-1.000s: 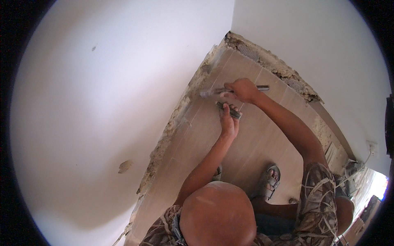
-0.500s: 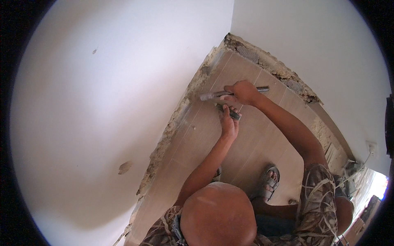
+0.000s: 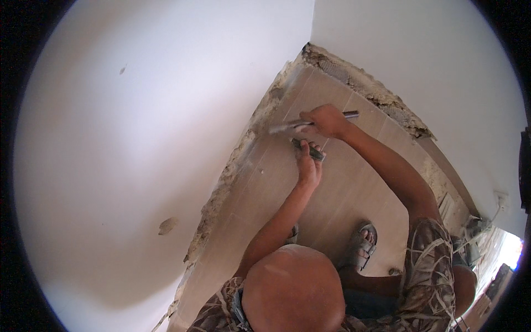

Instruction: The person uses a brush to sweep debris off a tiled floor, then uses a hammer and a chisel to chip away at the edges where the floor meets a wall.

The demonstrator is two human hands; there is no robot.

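My right hand (image 3: 326, 120) is closed around a long, narrow tool (image 3: 351, 115). Its dark handle end sticks out to the right of the fist. On the other side, its pale far end is smeared by motion above the floor near the left wall's base. Just nearer to me, my left hand (image 3: 310, 166) grips a short, dark oblong piece (image 3: 316, 154) between thumb and fingers. I cannot make out the exact kind of either thing. The two held things are close together, with a small gap showing between the hands.
Wood-look floor planks (image 3: 265, 188) run into the corner. Broken, rough plaster (image 3: 218, 196) lines the left wall (image 3: 110, 166), and a crumbling strip (image 3: 368, 88) edges the right wall. A sandalled foot (image 3: 365, 243) rests on the floor; a socket with a cord (image 3: 501, 202) is at right.
My right hand has shifted slightly up and left, and the tool's pale end is more blurred. My left hand has stayed almost still with the dark piece.
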